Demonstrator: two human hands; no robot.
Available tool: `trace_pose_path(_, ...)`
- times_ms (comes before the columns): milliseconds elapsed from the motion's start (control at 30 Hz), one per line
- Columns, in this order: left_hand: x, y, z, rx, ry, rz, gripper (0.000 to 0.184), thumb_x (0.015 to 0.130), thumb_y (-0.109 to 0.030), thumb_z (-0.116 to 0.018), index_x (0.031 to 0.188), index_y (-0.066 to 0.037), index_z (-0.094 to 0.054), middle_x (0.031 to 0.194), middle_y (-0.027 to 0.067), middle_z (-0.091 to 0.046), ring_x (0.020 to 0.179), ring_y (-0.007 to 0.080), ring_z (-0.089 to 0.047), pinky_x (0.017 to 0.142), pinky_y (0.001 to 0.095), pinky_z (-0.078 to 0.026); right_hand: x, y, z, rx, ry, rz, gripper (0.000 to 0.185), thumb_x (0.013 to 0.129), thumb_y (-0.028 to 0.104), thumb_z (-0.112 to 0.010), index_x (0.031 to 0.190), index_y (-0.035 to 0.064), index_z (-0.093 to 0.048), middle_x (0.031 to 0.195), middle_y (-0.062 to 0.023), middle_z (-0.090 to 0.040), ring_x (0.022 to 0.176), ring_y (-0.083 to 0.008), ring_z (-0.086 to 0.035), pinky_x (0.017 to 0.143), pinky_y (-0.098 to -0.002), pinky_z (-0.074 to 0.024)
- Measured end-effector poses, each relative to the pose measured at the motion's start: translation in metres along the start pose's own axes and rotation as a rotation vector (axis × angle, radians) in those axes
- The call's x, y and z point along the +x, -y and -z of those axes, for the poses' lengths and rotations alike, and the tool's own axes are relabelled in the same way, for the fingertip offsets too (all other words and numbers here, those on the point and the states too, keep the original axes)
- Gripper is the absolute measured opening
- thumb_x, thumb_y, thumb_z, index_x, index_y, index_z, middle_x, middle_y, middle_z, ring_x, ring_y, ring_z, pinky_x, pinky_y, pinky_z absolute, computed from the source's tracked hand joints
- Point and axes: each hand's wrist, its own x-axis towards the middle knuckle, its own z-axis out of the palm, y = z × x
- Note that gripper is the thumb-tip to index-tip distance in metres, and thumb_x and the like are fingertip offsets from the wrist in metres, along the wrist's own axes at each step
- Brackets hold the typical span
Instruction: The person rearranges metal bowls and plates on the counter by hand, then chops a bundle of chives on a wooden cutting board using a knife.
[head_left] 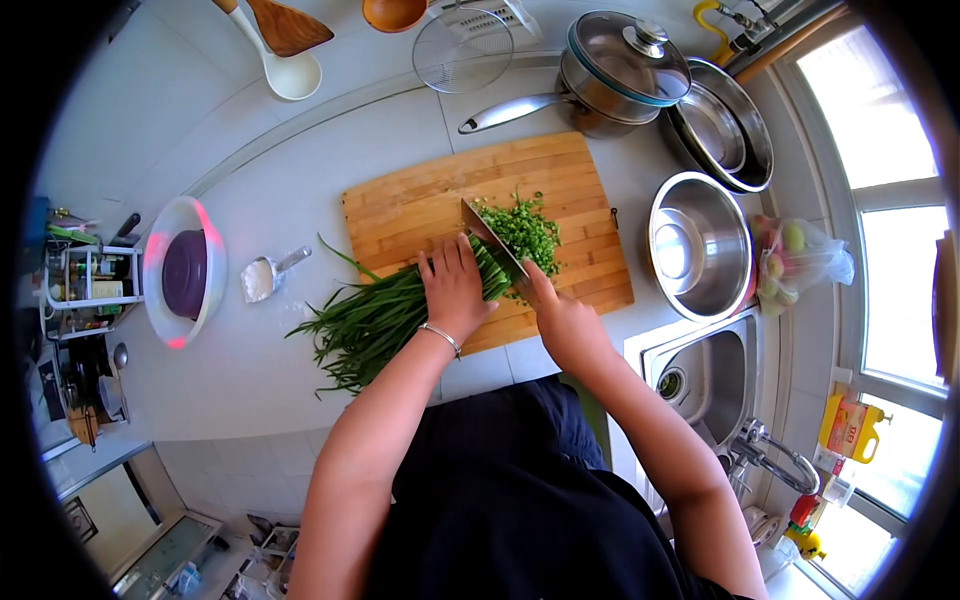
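The left arm reaches forward and inward from the near side, with a bracelet (442, 338) at the wrist; the left hand (458, 290) lies palm down over a bunch of green stalks (375, 320), fingers bent across its top and thumb on the near side, gripping it against the cutting board (400, 220). The right arm slants in from the other side, and the right hand (570, 325) is closed round the handle of a knife (490, 232), index finger forward along it. The blade points away and to the left, beside the cut ends. The bunch's long axis runs slantwise: cut ends away and right toward the knife, loose tips back and left, past the board onto the counter (250, 390). Chopped greens (530, 230) lie just beyond the blade. On the left, a white tub (157, 240) holds something purple (185, 275), and a scoop (294, 259) holds white powder (258, 282). On the right stand a steel bowl (720, 240), a lidded pot (600, 85) and nested metal basins (756, 145); a clear bag (838, 265) holds roundish produce (792, 236).
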Motion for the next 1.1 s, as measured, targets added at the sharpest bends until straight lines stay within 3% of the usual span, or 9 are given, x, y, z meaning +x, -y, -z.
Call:
trace_pose_path(133,0.003,0.002,-0.006,-0.041,0.03,0.007,0.107,0.059,-0.041,-0.085,0.14,0.005,-0.031,0.131,0.0183,-0.044,0.125,0.0321,-0.04,0.106,0.051,-0.025,-0.001,-0.002,-0.008,0.007,-0.027,-0.008,0.061,0.091,0.01,-0.049,0.148,0.0179,-0.027,0.076,-0.0241,-0.064,0.066,-0.0442,-0.062,0.06,-0.0543,-0.0482)
trace_pose_path(200,0.005,0.002,-0.005,-0.043,0.041,0.01,0.103,0.06,-0.04,-0.084,0.138,0.005,-0.033,0.131,0.0176,-0.045,0.124,0.0314,-0.04,0.103,0.0492,-0.027,0.006,-0.001,-0.007,-0.007,0.058,-0.037,0.068,0.085,0.001,-0.045,0.15,0.0147,-0.025,0.085,-0.0249,-0.065,0.07,-0.043,-0.064,0.065,-0.0531,-0.0512)
trace_pose_path(433,0.009,0.0,-0.002,-0.051,0.109,0.019,0.093,0.062,-0.038,-0.084,0.133,0.003,-0.04,0.126,0.0152,-0.047,0.12,0.0292,-0.043,0.097,0.0471,-0.032,0.035,0.009,-0.018,-0.053,0.216,-0.095,0.074,0.085,0.001,-0.047,0.152,0.0154,-0.018,0.086,-0.025,-0.065,0.074,-0.0409,-0.066,0.067,-0.05,-0.0532)
trace_pose_path(500,0.006,-0.001,-0.003,-0.054,0.106,0.026,0.092,0.062,-0.038,-0.084,0.133,0.003,-0.042,0.125,0.014,-0.048,0.118,0.0282,-0.044,0.097,0.0467,-0.033,0.046,0.002,-0.048,-0.127,0.059,-0.038,0.076,0.085,0.002,-0.049,0.152,0.0166,-0.016,0.088,-0.024,-0.065,0.075,-0.04,-0.066,0.068,-0.0476,-0.0544)
trace_pose_path(667,0.007,0.006,-0.01,-0.156,-0.055,0.028,0.097,0.058,-0.035,-0.086,0.133,0.006,-0.04,0.12,0.0168,-0.05,0.117,0.0311,-0.046,0.098,0.0434,-0.035,0.043,-0.014,-0.042,-0.048,-0.017,0.003,0.076,0.085,0.003,-0.05,0.152,0.0195,-0.019,0.089,-0.0235,-0.064,0.073,-0.04,-0.066,0.065,-0.049,-0.054)
trace_pose_path(800,0.006,0.003,-0.007,-0.156,-0.009,0.085,0.097,0.056,-0.033,-0.088,0.131,0.007,-0.039,0.117,0.0192,-0.048,0.116,0.0358,-0.044,0.1,0.0447,-0.034,0.014,0.002,-0.008,-0.032,-0.001,-0.006,0.073,0.085,0.002,-0.048,0.151,0.0199,-0.021,0.087,-0.0239,-0.064,0.072,-0.041,-0.065,0.065,-0.0501,-0.0531)
trace_pose_path(1100,0.01,0.002,-0.003,-0.097,0.073,0.09,0.081,0.058,-0.035,-0.086,0.118,0.001,-0.045,0.113,0.016,-0.049,0.112,0.0327,-0.045,0.095,0.0441,-0.034,0.011,0.004,-0.008,-0.022,0.102,-0.059,0.073,0.084,0.0,-0.046,0.151,0.0195,-0.023,0.084,-0.024,-0.064,0.071,-0.0423,-0.064,0.065,-0.0516,-0.0516)
